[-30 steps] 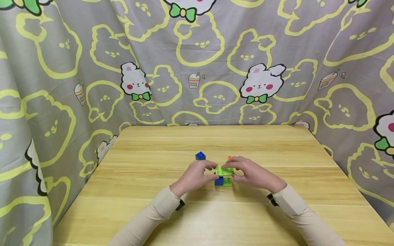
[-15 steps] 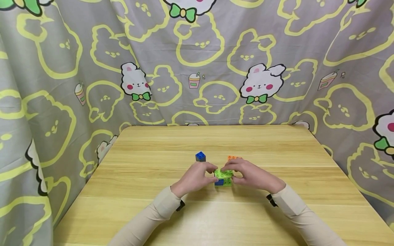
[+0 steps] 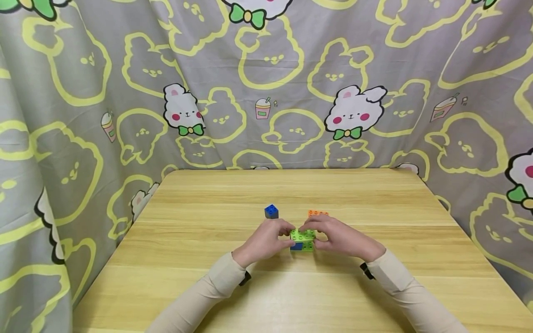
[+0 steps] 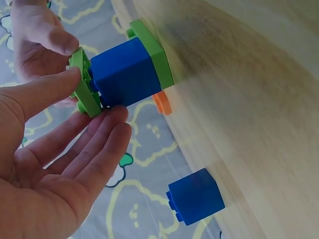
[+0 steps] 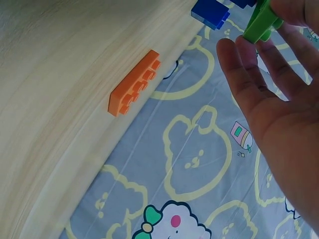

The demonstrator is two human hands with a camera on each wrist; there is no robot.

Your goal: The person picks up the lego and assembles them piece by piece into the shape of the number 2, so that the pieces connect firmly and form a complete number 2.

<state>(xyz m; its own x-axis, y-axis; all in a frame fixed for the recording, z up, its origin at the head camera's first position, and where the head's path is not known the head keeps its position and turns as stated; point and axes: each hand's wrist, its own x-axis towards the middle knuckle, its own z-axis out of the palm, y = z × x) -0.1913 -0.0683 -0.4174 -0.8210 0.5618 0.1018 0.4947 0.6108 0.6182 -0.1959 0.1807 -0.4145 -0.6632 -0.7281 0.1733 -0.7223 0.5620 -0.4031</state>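
Note:
A flat light-green building brick lies across the top of a blue building brick. That blue brick stands on one end of a second green brick on the table. At the left end of the top brick, my left hand pinches it between thumb and fingers. My right hand grips the other end, its thumb at the near side and fingers over the far side. In the left wrist view, blue studs show in a narrow gap under the top green brick.
Behind my left hand stands another blue brick. An orange brick lies beyond my right hand, partly hidden in the head view. The wooden table ends at a patterned curtain.
Both hands have lowered the top green brick onto the blue brick, mostly in the first half second. More of the orange brick shows behind my right hand.

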